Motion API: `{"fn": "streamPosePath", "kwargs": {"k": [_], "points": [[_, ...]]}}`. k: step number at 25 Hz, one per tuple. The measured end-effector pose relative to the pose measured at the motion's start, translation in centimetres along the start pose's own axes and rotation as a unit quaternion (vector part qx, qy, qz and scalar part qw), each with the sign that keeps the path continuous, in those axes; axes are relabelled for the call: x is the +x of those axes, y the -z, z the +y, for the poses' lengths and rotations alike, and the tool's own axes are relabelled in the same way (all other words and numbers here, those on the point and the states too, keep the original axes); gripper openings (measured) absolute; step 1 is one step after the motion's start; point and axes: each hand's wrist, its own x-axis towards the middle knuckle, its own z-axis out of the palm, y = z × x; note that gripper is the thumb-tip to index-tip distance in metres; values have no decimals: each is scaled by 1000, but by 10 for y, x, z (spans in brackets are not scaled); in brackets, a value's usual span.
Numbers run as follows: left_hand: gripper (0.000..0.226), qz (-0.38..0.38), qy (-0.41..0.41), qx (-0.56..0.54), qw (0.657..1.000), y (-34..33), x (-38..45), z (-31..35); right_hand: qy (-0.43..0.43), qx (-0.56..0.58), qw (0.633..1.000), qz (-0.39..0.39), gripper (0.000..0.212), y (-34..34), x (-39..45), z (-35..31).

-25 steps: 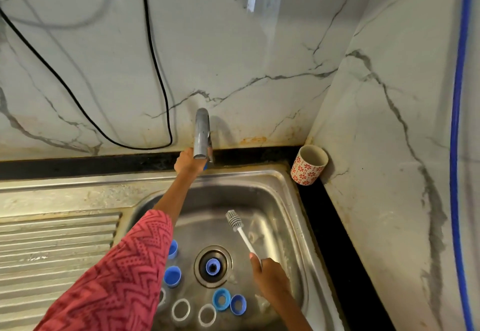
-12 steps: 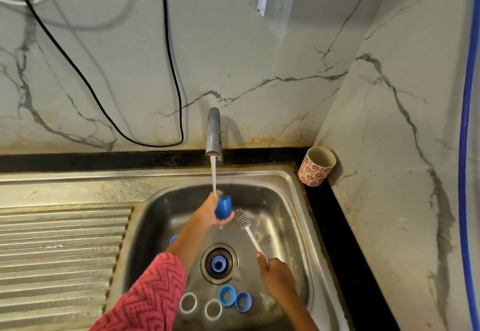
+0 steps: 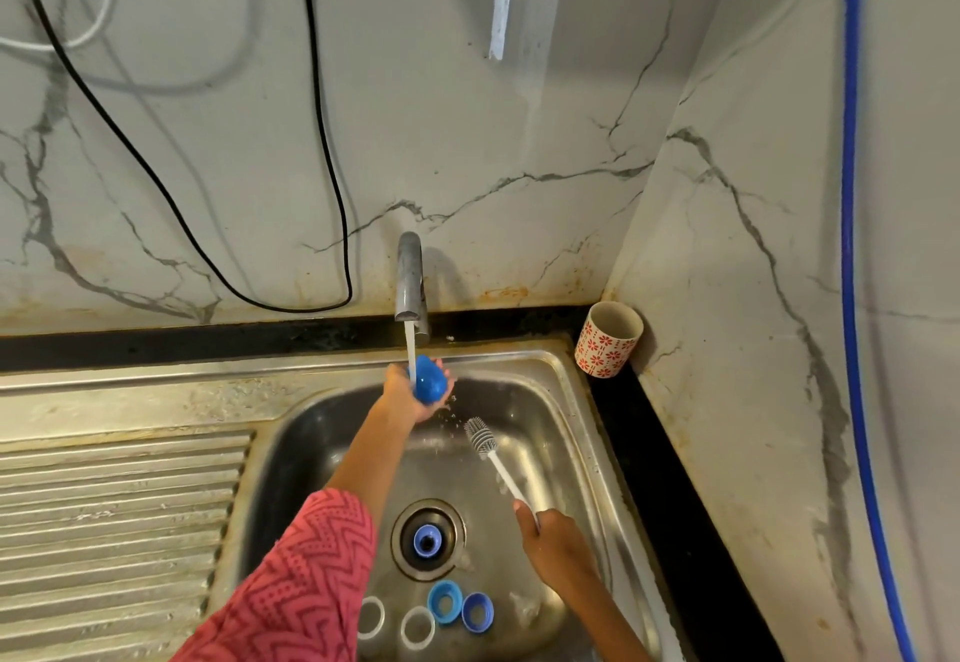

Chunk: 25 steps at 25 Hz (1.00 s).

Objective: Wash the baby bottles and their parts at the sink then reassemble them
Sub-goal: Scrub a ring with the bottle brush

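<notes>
One blue cap (image 3: 429,381) is all I have under the water so far. My left hand (image 3: 410,393) curls round it and holds it up in the stream from the tap (image 3: 410,279), near the back of the sink (image 3: 563,445). My right hand (image 3: 553,539) grips the white handle of the brush (image 3: 480,437), bristle head up and pointing toward the cap but well apart from it, so I judge I am rinsing rather than scrubbing at this point.

Below my hands the rest waits in the basin. A blue ring (image 3: 427,540) sits in the drain (image 3: 402,552). Along the near edge lie two white rings (image 3: 417,626), the left one partly hidden by my sleeve (image 3: 291,594), and beside them a light blue collar (image 3: 445,601) touching a darker blue collar (image 3: 477,611). Something clear lies just right of those; I cannot tell what it is. No bottle bodies show anywhere in view.

By my reckoning the wash has barely begun: one part in hand, five or so on the sink floor, none set aside on the drainboard (image 3: 114,516). Reassembly is not yet started. A patterned cup (image 3: 608,347) stands in the corner, off the sink.
</notes>
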Motion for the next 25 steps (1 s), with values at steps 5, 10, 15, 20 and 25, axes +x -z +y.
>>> {"fn": "streamPosePath", "kwargs": {"k": [5,10,15,20,25], "points": [[28,38,2,90,995,8,13,-34,0,2,1000,2,49,1,-3,-4],[25,-7,1,0,1000,22,20,-9,-27,-4,999,30,51,4,-7,13],[51,-24,-153,422,893,35,14,-34,-27,-13,999,19,52,3,-6,10],[58,-29,-299,517,802,61,22,-39,-34,-18,999,18,51,1,-1,10],[47,-8,-307,500,810,61,22,-30,-23,-24,999,25,52,1,2,6]]}}
